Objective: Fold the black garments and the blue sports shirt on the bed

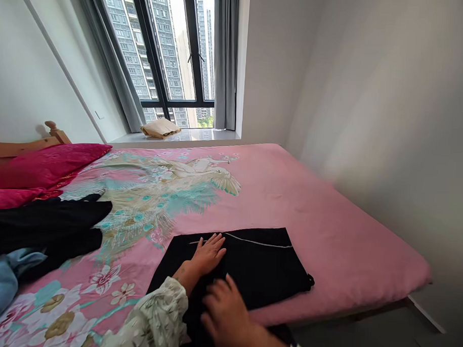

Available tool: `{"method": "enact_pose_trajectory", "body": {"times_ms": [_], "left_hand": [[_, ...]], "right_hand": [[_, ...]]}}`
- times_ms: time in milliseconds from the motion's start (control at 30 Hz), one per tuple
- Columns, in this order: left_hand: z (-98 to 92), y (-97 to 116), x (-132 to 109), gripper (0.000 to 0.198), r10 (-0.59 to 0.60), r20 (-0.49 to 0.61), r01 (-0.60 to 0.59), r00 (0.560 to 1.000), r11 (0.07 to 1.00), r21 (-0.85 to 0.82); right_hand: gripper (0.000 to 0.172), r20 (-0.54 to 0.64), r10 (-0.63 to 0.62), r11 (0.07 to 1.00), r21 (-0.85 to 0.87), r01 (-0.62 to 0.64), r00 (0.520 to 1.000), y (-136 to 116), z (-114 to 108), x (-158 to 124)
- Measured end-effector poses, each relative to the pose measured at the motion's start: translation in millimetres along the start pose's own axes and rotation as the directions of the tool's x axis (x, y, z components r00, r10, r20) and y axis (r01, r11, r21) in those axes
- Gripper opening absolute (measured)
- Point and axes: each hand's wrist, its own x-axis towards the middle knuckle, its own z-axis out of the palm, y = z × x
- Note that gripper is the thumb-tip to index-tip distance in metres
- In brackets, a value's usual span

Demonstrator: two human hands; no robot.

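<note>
Pink floral bedspread [291, 196], magenta pillows [42, 164], dark clothes pile [43, 227], blue garment [0, 282], beige bundle [160, 128] on windowsill

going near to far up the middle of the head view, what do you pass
right hand → left hand flat on the black garment → peacock print on the pink bedsheet → window sill with a beige bundle → window
</note>
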Motion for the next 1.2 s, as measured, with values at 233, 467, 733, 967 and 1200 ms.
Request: {"method": "enact_pose_trajectory", "body": {"times_ms": [233, 467, 733, 967, 1200], "left_hand": [[12.8, 0.0, 9.1, 0.055, -0.055, 0.017, 0.055, 0.998, 0.998, -0.019], [-1.4, -2.7, -23.5, 0.051, -0.197, -0.106, 0.200, 0.975, 0.980, 0.017], [24.6, -69.3, -100.4, 0.070, -0.306, -0.113, 0.321, 0.945, 0.932, 0.170], [26.7, -80.9, -110.0, 0.072, -0.273, -0.156, 0.303, 0.949, 0.928, 0.217], [15.8, -76.6, -108.3, 0.073, -0.327, -0.089, 0.338, 0.941, 0.923, 0.182]], "right_hand": [[0.019, -0.103, -0.137, 0.983, 0.107, 0.147, 0.985, -25.7, 61.8, -35.8], [0.036, -0.150, 0.342, 0.932, 0.179, -0.315, 0.928, 16.2, -59.0, 32.6], [0.071, 0.094, 0.381, 0.907, -0.231, -0.352, 0.920, 144.3, -32.6, 35.0], [0.075, -0.011, 0.445, 0.854, -0.294, -0.428, 0.895, 171.9, -30.2, 24.6], [0.059, -0.241, 0.520, 0.852, 0.081, -0.516, 0.820, 170.2, -81.8, 9.2]]}}
